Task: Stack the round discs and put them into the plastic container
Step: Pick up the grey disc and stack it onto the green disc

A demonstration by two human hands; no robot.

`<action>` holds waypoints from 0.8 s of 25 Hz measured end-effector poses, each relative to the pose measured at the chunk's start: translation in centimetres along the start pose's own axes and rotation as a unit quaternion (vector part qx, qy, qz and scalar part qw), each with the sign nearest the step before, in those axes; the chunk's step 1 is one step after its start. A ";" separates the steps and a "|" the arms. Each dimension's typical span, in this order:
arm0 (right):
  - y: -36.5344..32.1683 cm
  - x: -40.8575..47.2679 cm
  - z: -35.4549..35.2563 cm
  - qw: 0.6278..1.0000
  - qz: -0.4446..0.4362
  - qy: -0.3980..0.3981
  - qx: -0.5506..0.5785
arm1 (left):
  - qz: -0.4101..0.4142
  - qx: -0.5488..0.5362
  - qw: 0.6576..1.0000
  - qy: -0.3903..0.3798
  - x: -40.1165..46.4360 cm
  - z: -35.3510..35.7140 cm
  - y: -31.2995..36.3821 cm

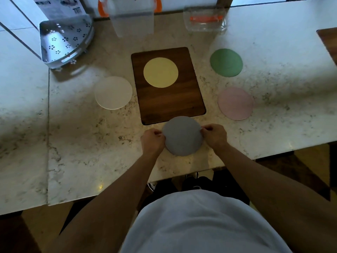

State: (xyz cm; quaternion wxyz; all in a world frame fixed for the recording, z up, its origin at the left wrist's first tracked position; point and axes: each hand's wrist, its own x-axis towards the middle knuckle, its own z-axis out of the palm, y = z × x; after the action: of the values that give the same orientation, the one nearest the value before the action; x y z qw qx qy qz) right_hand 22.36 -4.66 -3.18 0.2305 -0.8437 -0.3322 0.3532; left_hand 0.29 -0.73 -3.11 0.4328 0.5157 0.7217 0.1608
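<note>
Grey disc (182, 136) pinched at both edges by left hand (152, 140) and right hand (215, 136) over marble counter (82, 143).

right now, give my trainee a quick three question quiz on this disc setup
1. True or false: the yellow disc lies on the wooden board.
2. Which disc do the left hand and right hand hold by its edges? A white B grey C pink
3. How many discs lie apart on the counter, not yet stacked?

Key
1. True.
2. B, the grey disc.
3. Five: grey, yellow, white disc, green disc, pink disc. None is stacked on another.
</note>
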 end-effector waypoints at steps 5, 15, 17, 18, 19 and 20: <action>0.9 0.9 -2.7 0.999 -0.005 0.035 0.034 | 0.004 -0.046 0.998 -0.053 0.7 1.1 2.5; 4.3 9.1 -11.7 0.993 0.031 0.060 0.092 | 0.006 -0.024 0.998 -0.058 2.0 10.7 12.6; 4.6 11.1 -13.6 0.993 0.028 0.058 0.094 | 0.013 -0.022 0.998 -0.055 2.8 12.2 14.3; 4.7 12.2 -14.4 0.993 0.027 0.053 0.098 | 0.010 -0.024 0.998 -0.053 3.1 12.9 15.2; 4.7 13.1 -15.0 0.993 0.026 0.045 0.104 | 0.002 -0.025 0.998 -0.049 3.3 13.5 16.0; 4.7 14.0 -15.6 0.993 0.025 0.038 0.107 | -0.007 -0.024 0.999 -0.045 3.5 13.9 16.7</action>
State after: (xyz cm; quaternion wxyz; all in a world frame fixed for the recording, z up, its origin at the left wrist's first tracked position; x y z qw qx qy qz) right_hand 43.34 -0.14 -2.27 0.3231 -0.8351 -0.2619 0.3599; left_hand 21.11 6.30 -1.36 0.4782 0.5068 0.7009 0.1523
